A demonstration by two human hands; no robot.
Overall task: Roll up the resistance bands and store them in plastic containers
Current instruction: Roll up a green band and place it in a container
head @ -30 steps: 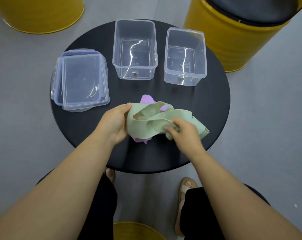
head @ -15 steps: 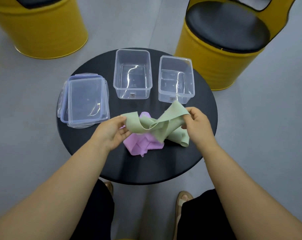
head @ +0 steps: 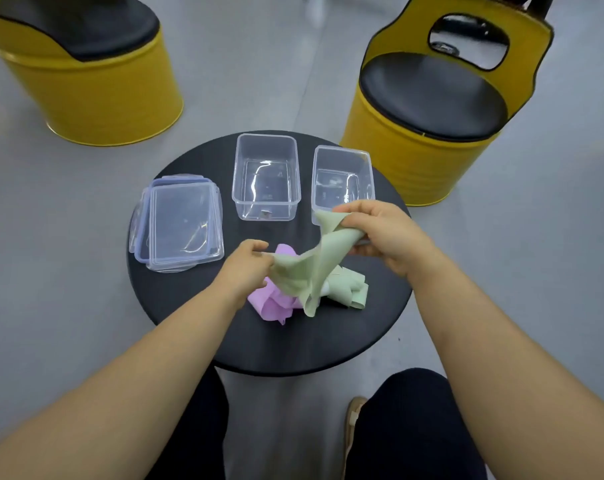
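We're pinching the green resistance band [head: 314, 268] with both hands, stretching one stretch of it up off the round black table [head: 293, 348]. Left hand [head: 245, 268] is curling its fingers and thumb round one end of the lifted span, low and near the table's middle. Right hand [head: 387, 233] is gripping the other end higher up, thumb and fingers closed on the band's edge, in front of the right clear container [head: 342, 151]. The rest of the green band is trailing down in loose folds onto the table, bunching just right of the purple resistance band [head: 276, 306] – that one is lying crumpled on the tabletop, partly under the green one and touching it, no hand on it.

Two open clear plastic containers are standing side by side at the far edge of the table – the middle clear container [head: 266, 136] and the right one, nothing visible in either. A stack of clear lids [head: 184, 223] is lying flat to their left. Two yellow barrel chairs with black seats are standing on the grey floor beyond the table, left barrel chair [head: 96, 95] and right barrel chair [head: 421, 161].
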